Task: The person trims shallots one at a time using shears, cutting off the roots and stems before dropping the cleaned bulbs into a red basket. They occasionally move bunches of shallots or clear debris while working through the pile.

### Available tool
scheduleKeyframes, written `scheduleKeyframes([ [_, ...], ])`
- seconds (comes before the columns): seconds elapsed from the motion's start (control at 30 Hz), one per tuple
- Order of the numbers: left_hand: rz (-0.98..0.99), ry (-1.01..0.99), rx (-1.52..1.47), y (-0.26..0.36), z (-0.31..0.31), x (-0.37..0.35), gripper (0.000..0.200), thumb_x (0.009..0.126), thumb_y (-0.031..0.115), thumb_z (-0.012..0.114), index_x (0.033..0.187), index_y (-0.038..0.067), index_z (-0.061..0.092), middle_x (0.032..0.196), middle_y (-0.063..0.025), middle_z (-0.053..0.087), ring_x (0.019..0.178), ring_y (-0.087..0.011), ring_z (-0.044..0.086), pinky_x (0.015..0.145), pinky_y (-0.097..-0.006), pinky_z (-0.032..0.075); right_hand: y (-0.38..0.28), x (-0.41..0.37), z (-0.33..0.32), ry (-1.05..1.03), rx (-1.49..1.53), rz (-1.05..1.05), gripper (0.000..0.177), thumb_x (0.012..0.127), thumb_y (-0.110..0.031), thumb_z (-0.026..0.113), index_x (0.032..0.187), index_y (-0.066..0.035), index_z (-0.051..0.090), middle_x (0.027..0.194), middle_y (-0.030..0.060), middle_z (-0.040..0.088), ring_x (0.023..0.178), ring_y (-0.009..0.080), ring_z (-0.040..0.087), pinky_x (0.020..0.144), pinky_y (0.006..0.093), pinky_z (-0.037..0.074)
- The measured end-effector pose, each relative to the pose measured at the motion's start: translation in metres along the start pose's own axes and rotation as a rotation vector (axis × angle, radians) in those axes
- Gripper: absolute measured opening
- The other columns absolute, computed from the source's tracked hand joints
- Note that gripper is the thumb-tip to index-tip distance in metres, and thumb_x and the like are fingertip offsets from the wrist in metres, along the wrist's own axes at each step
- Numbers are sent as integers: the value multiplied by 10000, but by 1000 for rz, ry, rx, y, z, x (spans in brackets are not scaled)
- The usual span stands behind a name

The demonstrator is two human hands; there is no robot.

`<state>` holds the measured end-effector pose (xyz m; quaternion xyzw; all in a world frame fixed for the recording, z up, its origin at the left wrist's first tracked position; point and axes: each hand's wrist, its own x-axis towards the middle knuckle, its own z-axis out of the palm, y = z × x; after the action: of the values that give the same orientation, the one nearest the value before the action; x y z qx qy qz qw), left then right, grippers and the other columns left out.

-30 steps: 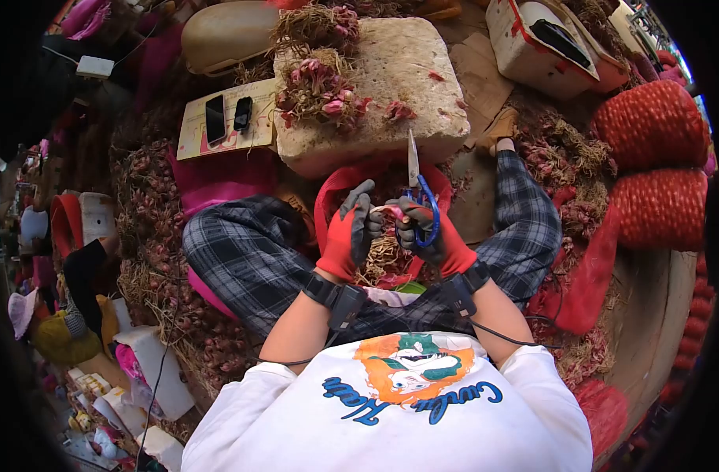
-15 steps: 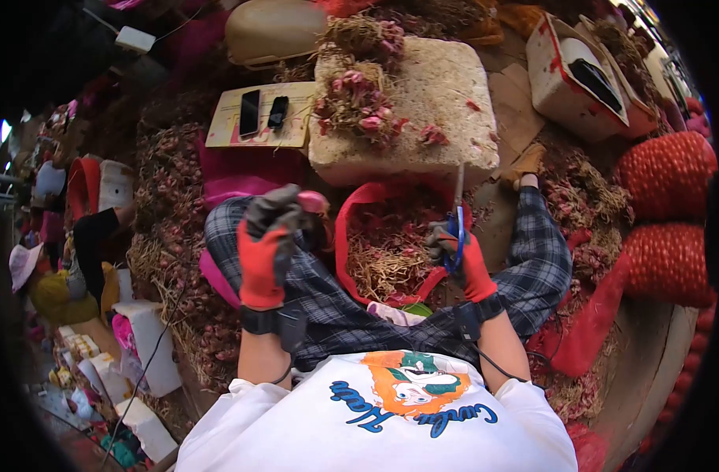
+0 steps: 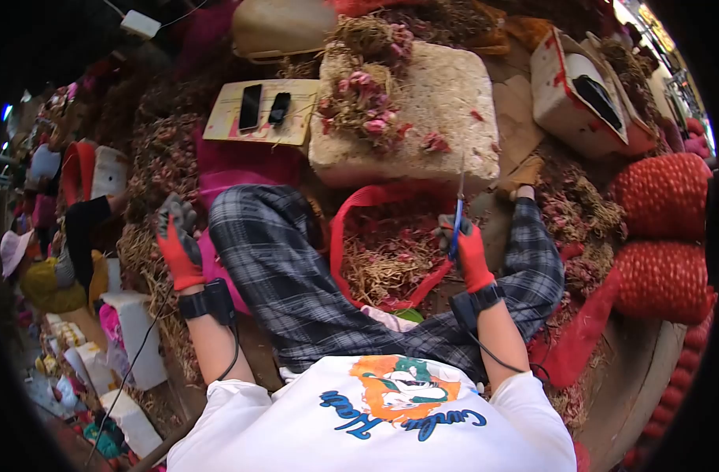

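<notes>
My left hand (image 3: 180, 240), in a grey and red glove, reaches to the left over a heap of shallots with dry stalks (image 3: 167, 157). Its fingers look spread, and I see nothing held in them. In my right hand (image 3: 471, 250), gloved the same way, is a pair of scissors (image 3: 456, 228) with blue handles. The blades point away from me, beside a red-rimmed basket (image 3: 341, 244). Trimmed dry stalks and reddish skins (image 3: 387, 263) lie inside the basket, between my legs.
A foam block (image 3: 446, 102) ahead carries a bunch of shallots (image 3: 367, 102). Left of it, a phone (image 3: 250, 107) and a small black device (image 3: 279, 108) rest on a flat board (image 3: 222, 118). Full red net sacks (image 3: 662, 197) are stacked at right, near a foam box (image 3: 568, 110).
My left hand has moved left from above my knee to the shallot heap. The reddish bulb beside it is no longer seen there. My right hand stays nearly in place with the scissors.
</notes>
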<state>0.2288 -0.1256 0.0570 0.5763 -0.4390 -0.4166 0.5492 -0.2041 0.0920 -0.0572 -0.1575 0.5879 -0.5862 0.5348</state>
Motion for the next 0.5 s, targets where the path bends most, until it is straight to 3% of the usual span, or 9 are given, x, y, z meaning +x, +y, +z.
scheduleKeyframes([
  [0.03,154,-63,-37,15,23,0,365,956,267,490,1218,15,521,1140,-89,585,1009,-179,580,893,-298,464,-6,15,-2,-2,-46,-49,190,846,-124,633,1006,-28,596,847,77,644,660,104,604,583,244,488],
  [0.1,205,-235,-136,49,78,-20,352,956,265,493,1196,11,531,1132,-94,593,980,-181,590,845,-292,480,-4,59,-9,114,-200,-325,233,823,-122,645,1024,-18,590,880,67,652,763,133,625,688,271,502],
  [0.17,89,-507,-219,56,117,-42,329,953,250,496,1166,5,546,1084,-90,616,918,-170,607,792,-276,490,-26,91,-1,287,-531,-581,328,821,-57,629,1135,-18,542,912,54,644,754,118,627,671,231,498],
  [0.27,-211,-711,-248,34,174,-90,265,904,134,536,1141,21,569,1039,-69,617,897,-136,600,777,-262,489,-57,130,19,332,-731,-698,400,753,-179,684,1103,-30,559,984,111,649,892,274,635,809,334,486],
  [0.37,-486,-871,-362,-33,203,-120,247,921,157,538,1121,16,562,976,-35,601,840,-107,582,723,-251,489,-55,155,15,175,-1300,-740,455,720,-189,678,1133,-49,549,1072,133,620,969,321,601,843,376,476],
  [0.4,-486,-931,-296,-63,203,-122,278,924,213,545,1131,28,562,1020,-30,595,871,-111,582,749,-252,485,-57,159,15,181,-1439,-824,467,698,-185,666,1133,-58,555,1119,130,600,997,314,586,854,401,471],
  [0.5,-590,-1076,-204,-81,205,-127,329,925,277,555,1157,43,551,1054,-24,579,910,-112,574,790,-261,478,-71,157,13,226,-1221,-696,448,713,-187,664,1127,-52,558,1077,132,616,963,316,604,838,380,478],
])
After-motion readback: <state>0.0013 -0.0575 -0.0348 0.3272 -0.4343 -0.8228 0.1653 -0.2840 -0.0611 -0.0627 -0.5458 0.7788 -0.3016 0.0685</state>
